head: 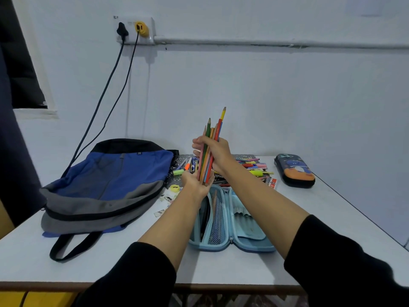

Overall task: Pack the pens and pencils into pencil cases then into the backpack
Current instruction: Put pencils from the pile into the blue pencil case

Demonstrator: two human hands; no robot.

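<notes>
My right hand (218,154) grips a bundle of coloured pencils (213,135) upright, tips pointing up. The blunt ends of the bundle rest in my left hand (195,181), whose palm cups them from below. Both hands hover above the far end of an open light-blue pencil case (230,220) with a mesh pocket, lying flat on the table (132,258). More pens, markers and highlighters (254,166) lie in a heap behind my hands. A blue, grey and black backpack (108,185) lies flat to the left.
A shut dark pencil case with an orange patch (295,170) sits at the far right, near the table's right edge. Small stickers and a yellow sharpener (174,188) lie beside the backpack. Two black cables (106,103) hang from a wall socket down behind the backpack.
</notes>
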